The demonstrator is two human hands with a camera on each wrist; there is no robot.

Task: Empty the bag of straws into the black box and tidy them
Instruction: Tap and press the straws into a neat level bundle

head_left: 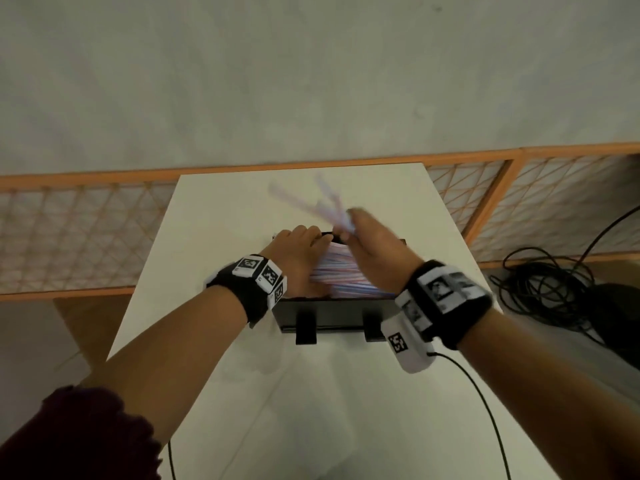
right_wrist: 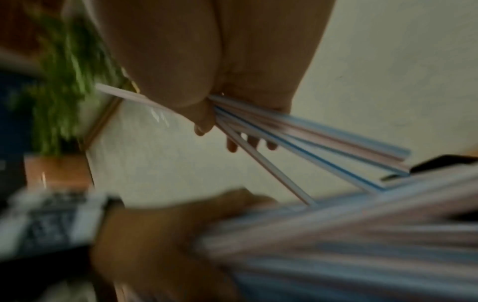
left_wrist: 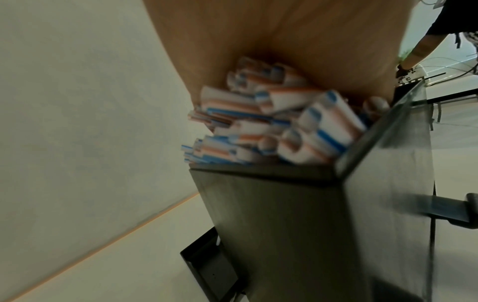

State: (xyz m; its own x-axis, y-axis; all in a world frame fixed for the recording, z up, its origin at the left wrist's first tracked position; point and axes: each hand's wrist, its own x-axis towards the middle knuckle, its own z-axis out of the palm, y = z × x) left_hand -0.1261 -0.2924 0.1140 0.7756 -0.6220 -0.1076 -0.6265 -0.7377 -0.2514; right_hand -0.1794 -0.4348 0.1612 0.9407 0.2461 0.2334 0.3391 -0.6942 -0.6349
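Black box (head_left: 332,315) mid-table (head_left: 221,209), filled with straws (head_left: 341,275). Left hand (head_left: 298,258) lies flat-fingered on the pile's left side; right hand (head_left: 375,244) pinches a few loose straws (head_left: 327,202) above the far rim.

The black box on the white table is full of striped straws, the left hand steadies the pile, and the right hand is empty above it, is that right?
Not quite: the right hand is not empty. It grips a few loose straws, as the right wrist view shows. The rest stands: the black box on the white table holds striped straws, and the left hand steadies the pile.
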